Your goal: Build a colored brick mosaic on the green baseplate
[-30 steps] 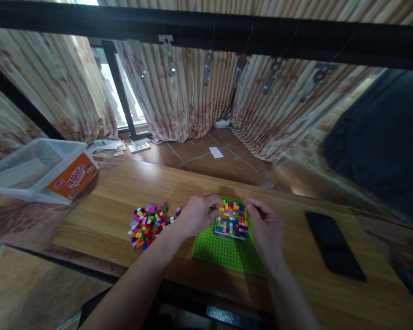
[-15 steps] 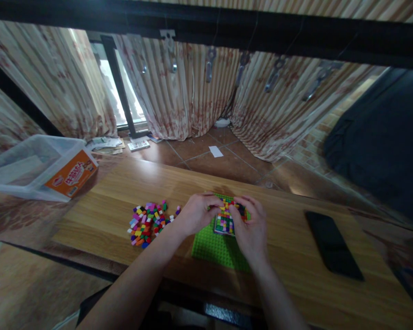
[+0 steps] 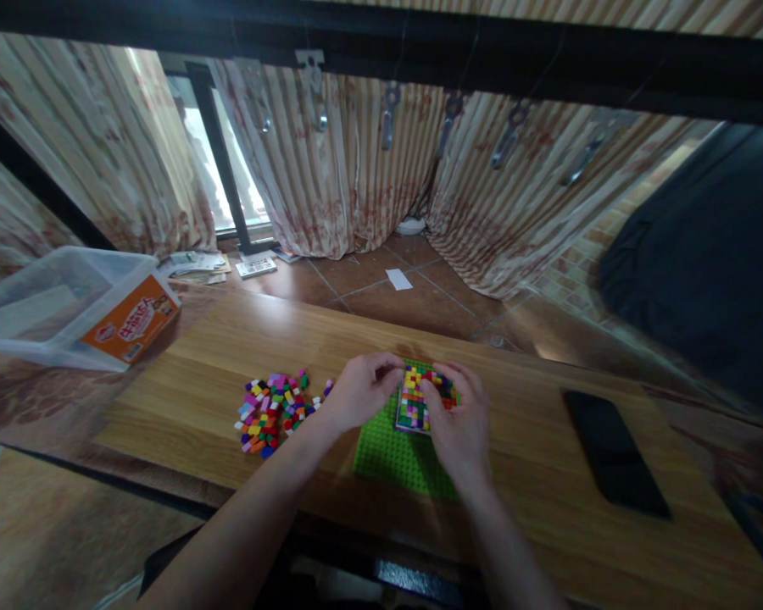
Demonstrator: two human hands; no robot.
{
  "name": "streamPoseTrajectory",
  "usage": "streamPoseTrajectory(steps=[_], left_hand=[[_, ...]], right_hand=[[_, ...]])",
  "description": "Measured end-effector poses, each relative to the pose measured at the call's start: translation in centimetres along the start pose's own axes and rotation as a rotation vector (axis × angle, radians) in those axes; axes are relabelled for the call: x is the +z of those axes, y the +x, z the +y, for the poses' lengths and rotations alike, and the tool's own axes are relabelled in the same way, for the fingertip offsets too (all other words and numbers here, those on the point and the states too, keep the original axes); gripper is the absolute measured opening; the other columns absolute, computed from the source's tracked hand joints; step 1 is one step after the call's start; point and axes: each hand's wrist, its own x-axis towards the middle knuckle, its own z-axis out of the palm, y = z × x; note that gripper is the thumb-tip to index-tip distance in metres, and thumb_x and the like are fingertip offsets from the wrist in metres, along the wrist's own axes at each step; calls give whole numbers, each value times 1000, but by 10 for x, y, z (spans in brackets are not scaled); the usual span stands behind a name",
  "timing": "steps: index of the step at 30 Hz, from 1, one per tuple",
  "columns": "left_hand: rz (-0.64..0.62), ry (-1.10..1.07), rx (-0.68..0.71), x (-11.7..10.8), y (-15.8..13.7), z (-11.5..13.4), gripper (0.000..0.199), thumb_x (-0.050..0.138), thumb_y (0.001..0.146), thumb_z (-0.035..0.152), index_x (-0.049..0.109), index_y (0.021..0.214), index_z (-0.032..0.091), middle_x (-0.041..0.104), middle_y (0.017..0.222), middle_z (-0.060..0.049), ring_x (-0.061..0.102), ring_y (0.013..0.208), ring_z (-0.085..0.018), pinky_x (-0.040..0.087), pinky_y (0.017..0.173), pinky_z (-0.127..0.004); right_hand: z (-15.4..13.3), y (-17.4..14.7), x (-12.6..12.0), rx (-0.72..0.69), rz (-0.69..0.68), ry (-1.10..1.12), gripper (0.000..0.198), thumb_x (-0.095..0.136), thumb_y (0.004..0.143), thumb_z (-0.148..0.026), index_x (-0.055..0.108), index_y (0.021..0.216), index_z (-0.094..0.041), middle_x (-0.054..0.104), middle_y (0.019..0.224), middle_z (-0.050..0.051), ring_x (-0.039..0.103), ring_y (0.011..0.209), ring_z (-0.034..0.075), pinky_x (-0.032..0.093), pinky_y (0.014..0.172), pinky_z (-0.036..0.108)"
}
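Note:
A block of small multicoloured toy bricks (image 3: 413,407) sits on a green studded baseplate (image 3: 387,457) on the table. My right hand (image 3: 461,424) wraps its right side, thumb lying over the top and fingers bent along the far right edge. At the upper left corner of the brick block is my left hand (image 3: 362,391), its thumb and forefinger curved and slightly apart, with no brick visible between them. Yellow bricks show on top between the two hands. Left of my left forearm lies a loose pile of coloured toy bricks (image 3: 273,415).
A black phone (image 3: 614,453) lies on the right of the wooden table (image 3: 527,508). To the left stands a clear plastic bin (image 3: 69,347) with an orange label. Papers (image 3: 197,267) lie beyond the table's far left. A dark bar (image 3: 381,51) with hooks crosses overhead.
My left fingers have drawn back slightly left from the top of the brick block, showing more of its yellow bricks. My right hand keeps nearly the same place.

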Motion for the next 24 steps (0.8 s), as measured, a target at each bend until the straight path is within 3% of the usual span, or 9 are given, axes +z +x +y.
streamPoseTrajectory(steps=[4,24], left_hand=[[35,-135,-67,12,3,-7,16,57,85,26,67,86,13,65,72,-2,57,64,-13,44,60,-23],[168,-110,-126,22,5,-6,9,64,76,19,68,82,13,68,71,-2,60,64,-13,48,60,-23]], right_hand=[[2,-1,2,-5,6,-1,30,60,85,-40,69,105,-19,61,118,12,54,114,26,40,102,46],[4,-2,4,8,-11,15,26,61,84,-36,70,102,-20,61,116,11,54,113,26,40,102,47]])
